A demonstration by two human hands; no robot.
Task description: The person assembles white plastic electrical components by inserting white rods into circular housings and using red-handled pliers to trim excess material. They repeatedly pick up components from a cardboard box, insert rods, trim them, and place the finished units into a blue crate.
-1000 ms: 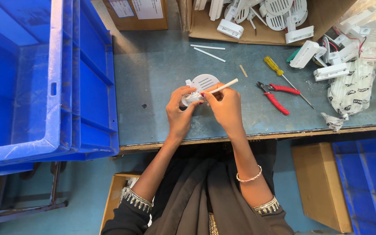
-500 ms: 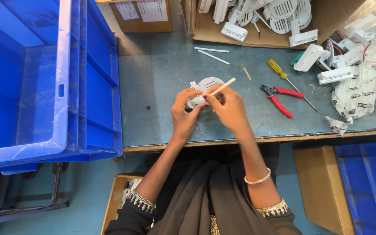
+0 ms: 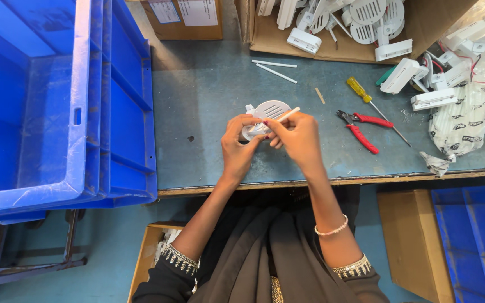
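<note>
- fingers of your left hand (image 3: 237,147) curl tight round the near edge of the white part (image 3: 266,114), pinning it just above the bench (image 3: 209,106).
- your right hand (image 3: 298,137) pinches a white stick (image 3: 285,115) between thumb and fingertips; its far end slants up and right over the part.
- both hands meet at the part, thumbs touching or nearly so; you cannot tell where the stick's near end goes.
- right of the part lie red pliers (image 3: 360,128), and beyond them a yellow-handled screwdriver (image 3: 373,104).
- beyond the part lie two more white sticks (image 3: 276,68).
- further beyond, right of the part, a cardboard box (image 3: 422,28) holds more white pieces.
- left of the part stands a blue crate (image 3: 57,101), well apart.
</note>
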